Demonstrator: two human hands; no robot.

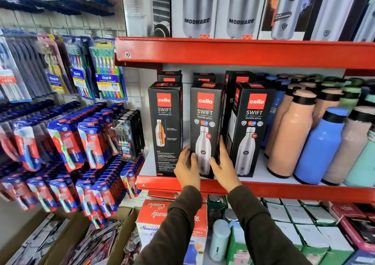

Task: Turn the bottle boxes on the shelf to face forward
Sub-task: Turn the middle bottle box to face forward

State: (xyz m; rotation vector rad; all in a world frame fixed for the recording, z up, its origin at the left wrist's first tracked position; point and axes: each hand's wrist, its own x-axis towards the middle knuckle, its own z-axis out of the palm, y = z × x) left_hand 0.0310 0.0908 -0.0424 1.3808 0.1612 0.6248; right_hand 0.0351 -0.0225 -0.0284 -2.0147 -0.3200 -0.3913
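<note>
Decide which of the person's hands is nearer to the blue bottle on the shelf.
Right. The right hand grips the middle box's right edge, on the side toward the blue bottle; the left hand holds the box's left edge, farther away.

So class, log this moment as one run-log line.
left hand: on middle box | right hand: on it too | left box: not front-facing | right box: front-facing
</note>
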